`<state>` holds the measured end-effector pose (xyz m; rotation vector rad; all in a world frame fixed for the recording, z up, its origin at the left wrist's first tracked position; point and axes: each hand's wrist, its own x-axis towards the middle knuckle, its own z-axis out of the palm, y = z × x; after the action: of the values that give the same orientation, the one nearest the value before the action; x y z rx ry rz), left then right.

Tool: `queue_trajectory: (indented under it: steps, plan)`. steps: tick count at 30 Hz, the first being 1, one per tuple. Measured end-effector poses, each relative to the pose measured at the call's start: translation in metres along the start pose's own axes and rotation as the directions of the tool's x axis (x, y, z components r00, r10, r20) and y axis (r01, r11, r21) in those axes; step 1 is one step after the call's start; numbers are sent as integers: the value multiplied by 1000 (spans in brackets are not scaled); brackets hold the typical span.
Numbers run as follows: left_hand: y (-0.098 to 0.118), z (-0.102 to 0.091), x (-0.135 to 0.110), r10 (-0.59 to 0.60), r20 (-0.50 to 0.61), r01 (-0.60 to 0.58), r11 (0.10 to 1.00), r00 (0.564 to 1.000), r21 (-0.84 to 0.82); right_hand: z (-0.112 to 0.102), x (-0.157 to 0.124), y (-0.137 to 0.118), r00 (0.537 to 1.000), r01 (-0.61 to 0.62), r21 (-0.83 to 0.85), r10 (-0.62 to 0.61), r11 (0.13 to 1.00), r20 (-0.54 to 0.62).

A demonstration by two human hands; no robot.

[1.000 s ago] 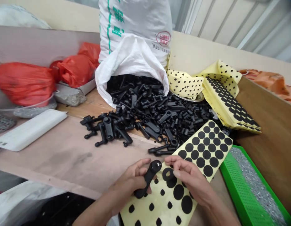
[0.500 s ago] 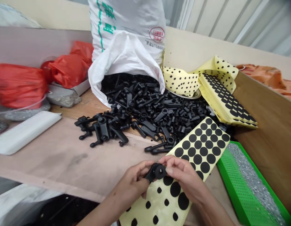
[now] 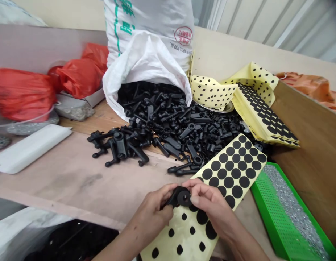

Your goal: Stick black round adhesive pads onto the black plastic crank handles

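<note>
Both my hands meet low in the frame over a yellow backing sheet printed with round black rubber dots. My left hand grips a black plastic clamping handle, and most of its arm is hidden by my fingers. My right hand pinches the handle's round head, where a black disc sits. Whether the disc is stuck down I cannot tell. A loose heap of similar black handles spills from a white woven sack just beyond my hands.
A green perforated tray of small silver metal parts stands at the lower right. Stacked yellow dot sheets lie at the back right, red plastic bags at the left, and a white plastic strip on the wooden bench.
The handle has turned from lying lengthwise to head-on, and my hands have closed in around it. A black disc now shows on its head. The view has shifted slightly.
</note>
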<state>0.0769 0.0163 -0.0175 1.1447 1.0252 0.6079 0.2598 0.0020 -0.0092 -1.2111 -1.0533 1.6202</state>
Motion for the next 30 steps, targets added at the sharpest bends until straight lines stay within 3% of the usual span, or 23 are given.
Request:
queue_trajectory:
  steps: [5,10,16,19,30]
  plan:
    - [0,3,0,-3,18,3,999,1000,-36,3,-4,2,999,47,-106,-45,993,15]
    - [-4,3,-1,52,9,-53,994,999,99,10,-14,0,984,177,-269,-169,947,53]
    - [-8,3,-4,68,8,-68,995,998,70,4,-11,5,993,100,8,-100,995,-59]
    - [-5,4,-5,75,21,-76,994,997,76,1,-9,8,998,56,109,-51,993,-43]
    - [1,6,-8,50,25,-52,994,998,97,0,-8,11,999,25,142,-19,990,-38]
